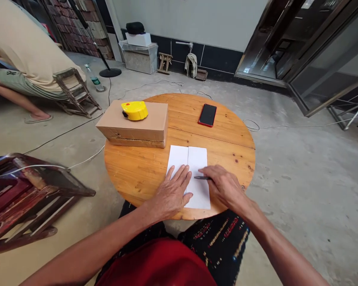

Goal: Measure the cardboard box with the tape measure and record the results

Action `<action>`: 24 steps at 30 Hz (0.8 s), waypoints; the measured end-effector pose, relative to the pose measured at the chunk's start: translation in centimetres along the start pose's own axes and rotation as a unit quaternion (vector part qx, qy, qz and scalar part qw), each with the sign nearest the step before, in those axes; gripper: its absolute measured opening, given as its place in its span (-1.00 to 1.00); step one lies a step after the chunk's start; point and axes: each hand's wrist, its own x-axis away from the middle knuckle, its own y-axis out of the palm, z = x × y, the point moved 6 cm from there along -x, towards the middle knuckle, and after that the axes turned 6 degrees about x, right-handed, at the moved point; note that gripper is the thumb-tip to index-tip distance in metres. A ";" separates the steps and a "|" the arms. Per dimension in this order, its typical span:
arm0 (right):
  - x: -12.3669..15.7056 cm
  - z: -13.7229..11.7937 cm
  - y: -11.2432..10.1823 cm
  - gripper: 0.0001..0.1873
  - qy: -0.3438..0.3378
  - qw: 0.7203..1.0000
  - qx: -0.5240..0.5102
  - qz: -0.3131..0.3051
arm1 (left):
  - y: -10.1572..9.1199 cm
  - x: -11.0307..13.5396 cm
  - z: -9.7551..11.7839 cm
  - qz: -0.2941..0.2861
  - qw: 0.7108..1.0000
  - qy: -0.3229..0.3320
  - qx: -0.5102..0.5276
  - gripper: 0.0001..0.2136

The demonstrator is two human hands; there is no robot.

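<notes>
White paper (198,159) with a crease or gap down its middle lies near the front of the round wooden table (226,143). Fingers spread, my left hand (176,190) rests flat on its left half. My right hand (223,183) is closed around a dark pen (201,177), whose tip points left over the right half of the paper. Whether the tip touches the paper I cannot tell. Behind my left hand stands a closed cardboard box (152,119), and on its top sits a yellow tape measure (135,111).
A phone (208,114) in a red case lies toward the table's back right. Left of the table is a wooden chair (32,202). A person (26,51) sits on a low chair at the back left, near a bottle (96,80). Cables cross the floor.
</notes>
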 end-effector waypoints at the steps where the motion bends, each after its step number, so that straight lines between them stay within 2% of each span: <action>1: -1.5 0.4 0.1 -0.55 -0.014 0.999 0.031 0.010 | 0.0 -0.1 0.0 0.000 1.000 -0.004 0.002 -0.45; 5: -6.2 0.6 2.1 -0.53 -0.113 0.989 0.098 0.021 | 0.2 -0.2 0.0 -0.003 1.000 -0.017 0.002 -0.43; 8: -7.6 1.0 3.6 -0.54 -0.131 0.986 0.098 0.017 | 0.3 0.0 0.4 -0.002 1.000 -0.011 -0.004 -0.43; 14: -7.1 1.7 4.1 -0.51 -0.140 0.987 0.069 0.048 | 0.2 1.7 1.7 -0.024 1.000 0.008 0.012 -0.43; 24: -6.7 1.8 4.5 -0.52 -0.146 0.985 0.060 0.073 | -0.2 6.6 3.5 -0.036 0.998 0.052 0.020 -0.37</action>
